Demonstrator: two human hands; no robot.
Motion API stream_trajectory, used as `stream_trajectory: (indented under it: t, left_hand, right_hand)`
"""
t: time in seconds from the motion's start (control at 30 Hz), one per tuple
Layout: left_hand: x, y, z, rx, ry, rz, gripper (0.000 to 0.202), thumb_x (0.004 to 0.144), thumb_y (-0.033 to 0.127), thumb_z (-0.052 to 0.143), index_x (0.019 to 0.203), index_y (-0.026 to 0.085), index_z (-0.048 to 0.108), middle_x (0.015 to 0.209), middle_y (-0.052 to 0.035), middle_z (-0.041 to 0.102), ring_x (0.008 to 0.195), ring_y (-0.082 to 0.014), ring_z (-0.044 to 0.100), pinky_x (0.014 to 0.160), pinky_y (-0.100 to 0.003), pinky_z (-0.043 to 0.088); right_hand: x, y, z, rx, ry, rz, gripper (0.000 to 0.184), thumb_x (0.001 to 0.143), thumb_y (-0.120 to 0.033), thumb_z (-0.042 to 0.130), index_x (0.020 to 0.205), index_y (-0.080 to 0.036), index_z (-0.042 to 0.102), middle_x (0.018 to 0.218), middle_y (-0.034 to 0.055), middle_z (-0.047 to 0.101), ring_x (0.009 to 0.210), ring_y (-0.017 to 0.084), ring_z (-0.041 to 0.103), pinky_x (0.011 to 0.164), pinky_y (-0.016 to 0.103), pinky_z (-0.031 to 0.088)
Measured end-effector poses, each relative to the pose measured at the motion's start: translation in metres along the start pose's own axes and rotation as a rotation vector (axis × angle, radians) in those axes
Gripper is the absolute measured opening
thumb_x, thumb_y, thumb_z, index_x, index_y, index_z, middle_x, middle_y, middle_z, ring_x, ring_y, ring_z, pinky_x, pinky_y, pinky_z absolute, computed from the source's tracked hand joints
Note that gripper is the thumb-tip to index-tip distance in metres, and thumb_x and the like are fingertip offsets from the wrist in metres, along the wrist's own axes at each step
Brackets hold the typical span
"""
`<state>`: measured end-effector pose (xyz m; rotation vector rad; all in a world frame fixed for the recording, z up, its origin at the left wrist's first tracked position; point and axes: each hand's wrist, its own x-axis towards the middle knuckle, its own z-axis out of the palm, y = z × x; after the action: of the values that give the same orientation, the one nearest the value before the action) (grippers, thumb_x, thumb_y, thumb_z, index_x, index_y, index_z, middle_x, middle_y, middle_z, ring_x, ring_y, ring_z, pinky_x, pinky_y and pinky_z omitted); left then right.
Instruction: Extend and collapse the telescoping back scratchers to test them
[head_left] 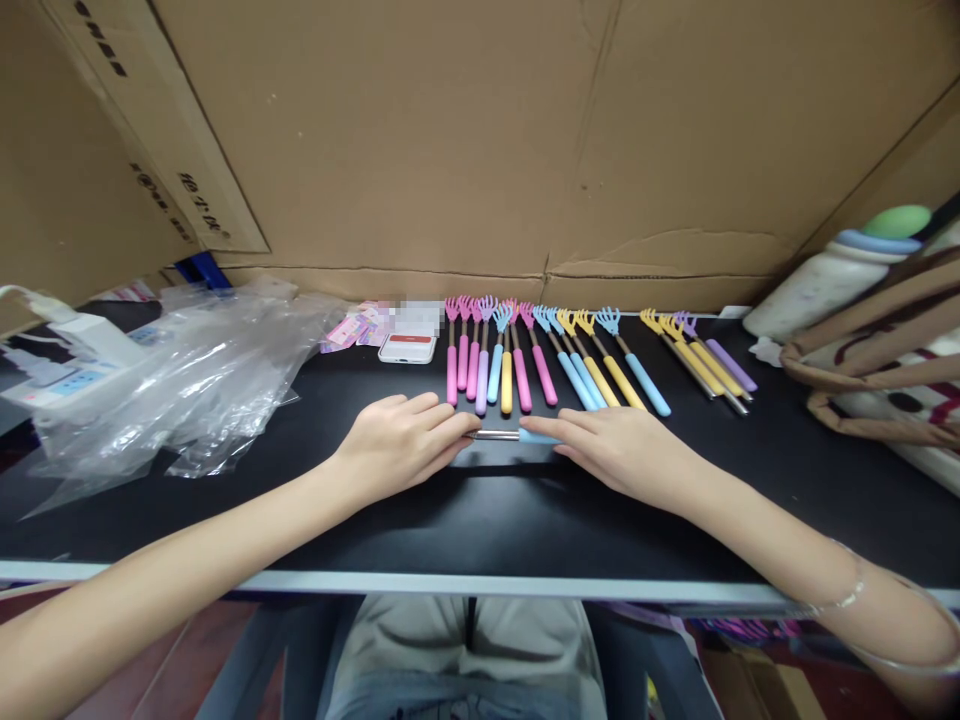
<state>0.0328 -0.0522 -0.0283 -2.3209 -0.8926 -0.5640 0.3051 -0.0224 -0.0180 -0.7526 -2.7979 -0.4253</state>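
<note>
Low over the table's middle, a back scratcher [498, 435] with a steel shaft and light blue handle lies crosswise between my hands. My left hand [401, 440] pinches the shaft's left end, hiding whatever is at the tip. The blue handle [538, 438] is gripped by my right hand [630, 450], whose fingers cover its right part. Beyond my hands runs a row of claw-headed back scratchers, among them a pink one [451, 375], a purple one [481, 380] and a yellow one [507, 382]. Several blue and yellow ones lie slanted near my right fingers.
Clear plastic bags [217, 380] are heaped at left, by a power strip [82, 380] with a plugged charger. A white phone [406, 345] lies at the back. Right are more scratchers [705, 360], a bottle [821, 285] and a bag [885, 370]. Cardboard [420, 140] walls the back.
</note>
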Motion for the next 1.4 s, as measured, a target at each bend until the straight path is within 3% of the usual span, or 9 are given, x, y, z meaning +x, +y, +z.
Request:
stream_trajectory:
  t: [0.27, 0.4, 0.63, 0.83, 1.0, 1.13, 1.3, 1.4]
  left_hand:
    - [-0.001, -0.003, 0.000, -0.004, -0.022, -0.024, 0.021, 0.090, 0.027, 0.047, 0.104, 0.021, 0.062, 0.074, 0.0009, 0.063, 0.068, -0.0129, 0.055, 0.053, -0.028, 0.034]
    - [-0.002, -0.005, 0.000, -0.006, -0.014, -0.026, 0.019, 0.090, 0.027, 0.047, 0.100, 0.021, 0.062, 0.073, 0.0010, 0.064, 0.068, -0.0128, 0.055, 0.052, -0.028, 0.033]
    - [-0.003, -0.001, 0.000, -0.030, -0.016, 0.019, 0.013, 0.090, 0.026, 0.049, 0.096, 0.022, 0.060, 0.070, 0.0031, 0.062, 0.068, -0.0124, 0.055, 0.055, -0.027, 0.033]
    - [-0.002, 0.001, -0.001, -0.053, -0.029, 0.030, 0.014, 0.091, 0.026, 0.048, 0.097, 0.022, 0.060, 0.071, 0.0029, 0.063, 0.069, -0.0118, 0.056, 0.056, -0.026, 0.033]
    - [-0.001, 0.002, -0.002, -0.064, -0.027, 0.033, 0.014, 0.091, 0.026, 0.047, 0.095, 0.021, 0.060, 0.069, 0.0031, 0.063, 0.068, -0.0113, 0.057, 0.055, -0.026, 0.033]
    - [-0.001, 0.004, -0.002, -0.073, -0.059, 0.058, 0.015, 0.092, 0.027, 0.045, 0.095, 0.022, 0.059, 0.066, 0.0043, 0.061, 0.064, -0.0109, 0.058, 0.054, -0.026, 0.033]
    - [0.000, 0.004, -0.003, -0.079, -0.097, 0.087, 0.018, 0.094, 0.030, 0.041, 0.099, 0.022, 0.057, 0.066, 0.0044, 0.062, 0.062, -0.0104, 0.059, 0.054, -0.026, 0.032]
    - [0.000, 0.002, -0.004, -0.087, -0.101, 0.085, 0.020, 0.095, 0.030, 0.039, 0.098, 0.021, 0.057, 0.067, 0.0037, 0.063, 0.063, -0.0104, 0.060, 0.054, -0.026, 0.033]
  right_hand:
    - [-0.003, 0.004, 0.001, -0.074, -0.025, 0.018, 0.051, 0.089, -0.015, 0.043, 0.138, -0.030, 0.039, 0.078, -0.0025, 0.062, 0.059, 0.011, 0.055, 0.051, 0.025, 0.030]
    - [-0.003, 0.004, 0.000, -0.046, -0.007, 0.016, 0.050, 0.089, -0.015, 0.042, 0.137, -0.030, 0.041, 0.078, -0.0021, 0.062, 0.062, 0.010, 0.056, 0.051, 0.024, 0.031]
    - [0.003, -0.005, 0.004, -0.122, 0.062, -0.068, 0.037, 0.090, -0.014, 0.042, 0.125, -0.019, 0.053, 0.082, 0.0019, 0.067, 0.069, 0.013, 0.061, 0.055, 0.025, 0.033]
    - [0.005, -0.010, 0.005, -0.170, 0.069, -0.076, 0.036, 0.089, -0.016, 0.043, 0.124, -0.021, 0.054, 0.069, -0.0015, 0.065, 0.058, 0.012, 0.057, 0.052, 0.027, 0.028]
    - [0.008, -0.013, 0.004, -0.129, 0.096, -0.059, 0.027, 0.091, -0.021, 0.040, 0.108, -0.017, 0.060, 0.074, 0.0014, 0.067, 0.056, 0.011, 0.056, 0.051, 0.027, 0.026]
    - [0.009, -0.014, 0.007, -0.129, 0.053, -0.043, 0.026, 0.094, -0.030, 0.039, 0.098, -0.019, 0.062, 0.065, -0.0006, 0.064, 0.050, 0.010, 0.053, 0.049, 0.027, 0.021]
    - [0.008, -0.014, 0.010, -0.162, 0.006, -0.081, 0.030, 0.090, -0.024, 0.043, 0.117, -0.024, 0.057, 0.060, -0.0043, 0.061, 0.047, 0.010, 0.052, 0.049, 0.028, 0.019]
    - [0.007, -0.013, 0.008, -0.170, 0.012, -0.062, 0.031, 0.089, -0.021, 0.045, 0.117, -0.025, 0.057, 0.064, -0.0038, 0.062, 0.050, 0.010, 0.053, 0.049, 0.028, 0.020]
